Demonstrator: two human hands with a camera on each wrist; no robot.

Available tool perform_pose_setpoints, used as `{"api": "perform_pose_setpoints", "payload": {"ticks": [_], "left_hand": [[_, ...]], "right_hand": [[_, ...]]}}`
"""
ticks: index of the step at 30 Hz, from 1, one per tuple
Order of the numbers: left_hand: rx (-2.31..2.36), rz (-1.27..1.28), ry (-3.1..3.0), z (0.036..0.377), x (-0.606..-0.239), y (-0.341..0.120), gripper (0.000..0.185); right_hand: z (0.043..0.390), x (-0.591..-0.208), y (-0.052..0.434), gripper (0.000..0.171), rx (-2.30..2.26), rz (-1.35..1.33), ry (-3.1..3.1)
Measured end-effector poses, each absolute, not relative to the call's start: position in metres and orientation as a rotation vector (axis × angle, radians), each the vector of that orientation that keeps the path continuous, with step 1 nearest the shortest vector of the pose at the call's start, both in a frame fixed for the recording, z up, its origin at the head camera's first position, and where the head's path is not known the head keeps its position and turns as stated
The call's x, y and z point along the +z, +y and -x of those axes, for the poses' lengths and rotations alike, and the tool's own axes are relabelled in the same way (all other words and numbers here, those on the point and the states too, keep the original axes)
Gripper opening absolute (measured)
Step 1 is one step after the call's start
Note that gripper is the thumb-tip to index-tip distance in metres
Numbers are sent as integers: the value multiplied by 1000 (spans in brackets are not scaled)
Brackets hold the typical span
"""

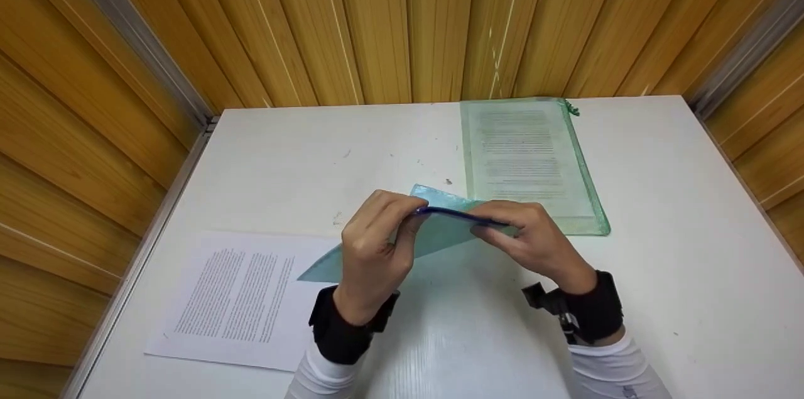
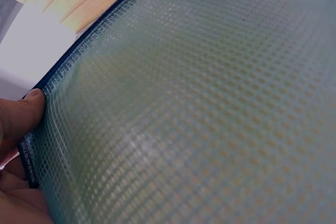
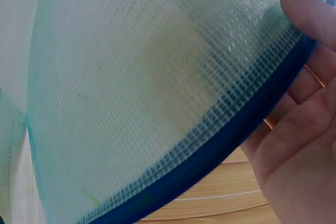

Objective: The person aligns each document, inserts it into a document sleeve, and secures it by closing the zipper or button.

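Observation:
A pale blue-green mesh zipper pouch (image 1: 443,237) is held up over the middle of the table, its dark blue zipper edge (image 1: 453,214) facing up. My left hand (image 1: 375,251) pinches that edge near its left end. Farther right along the same edge, my right hand (image 1: 541,240) grips it between thumb and fingers. Mesh fills most of the left wrist view, with a left thumb (image 2: 27,111) pressed against the zipper side. In the right wrist view a right thumb (image 3: 310,17) lies on the mesh just inside the blue border.
A printed sheet of paper (image 1: 235,298) lies at the left on the white table (image 1: 672,198). Toward the back right rests a green zipper pouch (image 1: 597,198) with a printed page inside. Wood-panelled walls (image 1: 377,28) border the table's back and sides.

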State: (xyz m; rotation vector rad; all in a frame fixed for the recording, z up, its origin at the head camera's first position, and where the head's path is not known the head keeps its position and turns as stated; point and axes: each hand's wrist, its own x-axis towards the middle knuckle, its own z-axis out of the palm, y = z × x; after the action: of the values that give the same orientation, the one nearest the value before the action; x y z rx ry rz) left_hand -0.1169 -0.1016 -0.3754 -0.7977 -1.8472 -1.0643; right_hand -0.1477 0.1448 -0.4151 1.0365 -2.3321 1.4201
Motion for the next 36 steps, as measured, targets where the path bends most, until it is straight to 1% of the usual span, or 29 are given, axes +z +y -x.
{"api": "perform_pose_setpoints", "payload": {"ticks": [4, 8, 11, 15, 18, 21, 24, 28, 33, 36], "left_hand": [[-1065, 814, -1855, 117, -376, -100, 15], [-1075, 813, -1897, 117, -377, -100, 18], [-1080, 803, -1954, 117, -377, -100, 23], [-1058, 781, -2028, 117, -377, -101, 27], [-999, 753, -2051, 118, -378, -102, 27], [-940, 706, -2046, 119, -378, -105, 26], [-917, 654, -2026, 120, -379, -110, 25], [-976, 607, -1985, 122, -378, -116, 23], [-1173, 611, -1928, 125, -376, -121, 24], [-1304, 632, -1894, 127, -376, -121, 19]], "right_hand": [[148, -417, 144, 23, 1458, -1045, -2296], [150, -418, 146, 25, 1490, -1031, -2270], [153, -419, 154, 31, 1556, -1014, -2234], [159, -420, 172, 44, 1740, -984, -2127], [161, -419, 189, 47, 1867, -949, -2040], [161, -415, 205, 44, 1962, -874, -1996], [159, -411, 218, 39, 1996, -726, -2011], [156, -408, 229, 28, 1999, -553, -2013], [156, -406, 234, 20, 2085, -507, -1918], [157, -407, 233, 18, 2132, -494, -1889]]}}
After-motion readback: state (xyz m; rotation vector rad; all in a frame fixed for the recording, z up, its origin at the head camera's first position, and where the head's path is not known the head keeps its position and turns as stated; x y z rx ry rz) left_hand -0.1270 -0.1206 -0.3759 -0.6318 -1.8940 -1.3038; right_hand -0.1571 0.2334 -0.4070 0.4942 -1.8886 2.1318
